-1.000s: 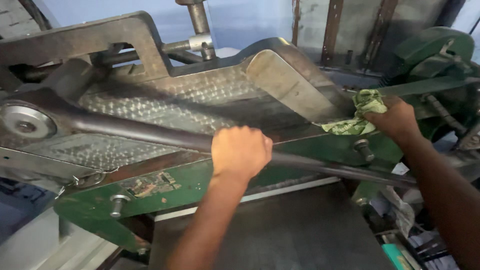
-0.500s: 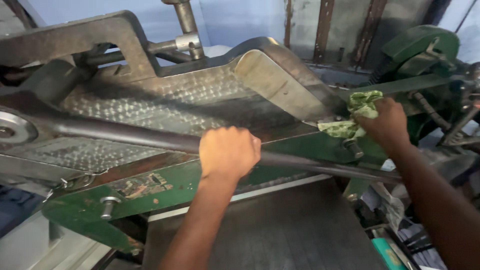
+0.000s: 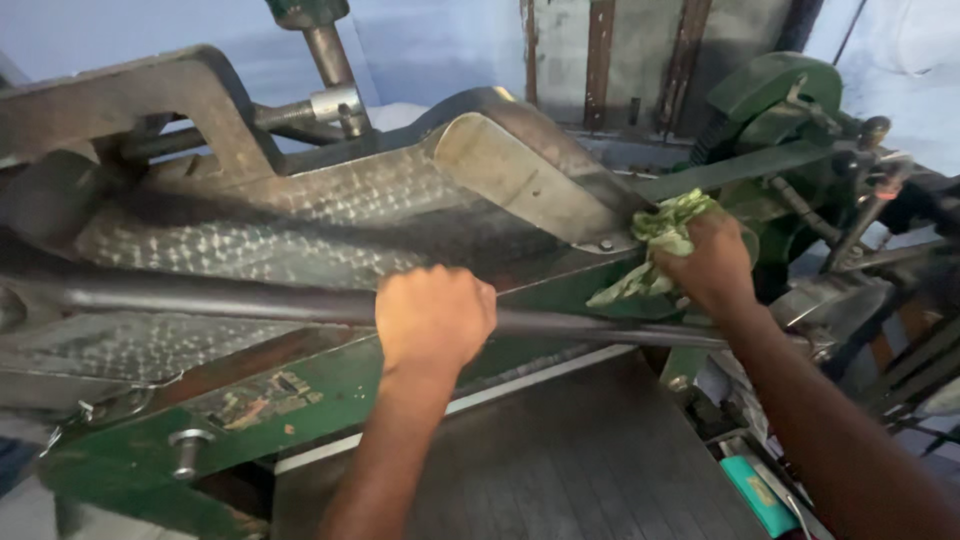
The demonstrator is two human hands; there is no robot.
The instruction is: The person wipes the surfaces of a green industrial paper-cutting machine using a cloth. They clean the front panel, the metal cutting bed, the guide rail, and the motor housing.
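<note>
The long steel lever bar (image 3: 250, 300) of a green machine (image 3: 330, 370) is gripped by the left hand (image 3: 432, 318), closed around it at centre. At three o'clock from it, a crumpled green rag (image 3: 665, 235) is clutched in the right hand (image 3: 712, 262) and pressed against the machine's grey curved guard (image 3: 520, 165).

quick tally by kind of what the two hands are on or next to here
hands: 2, left hand and right hand
long dark metal lever bar: 1, left hand closed round it
green cloth: 1, bunched in the right hand
green machine frame: 1
teal-handled tool: 1
total: 6
</note>
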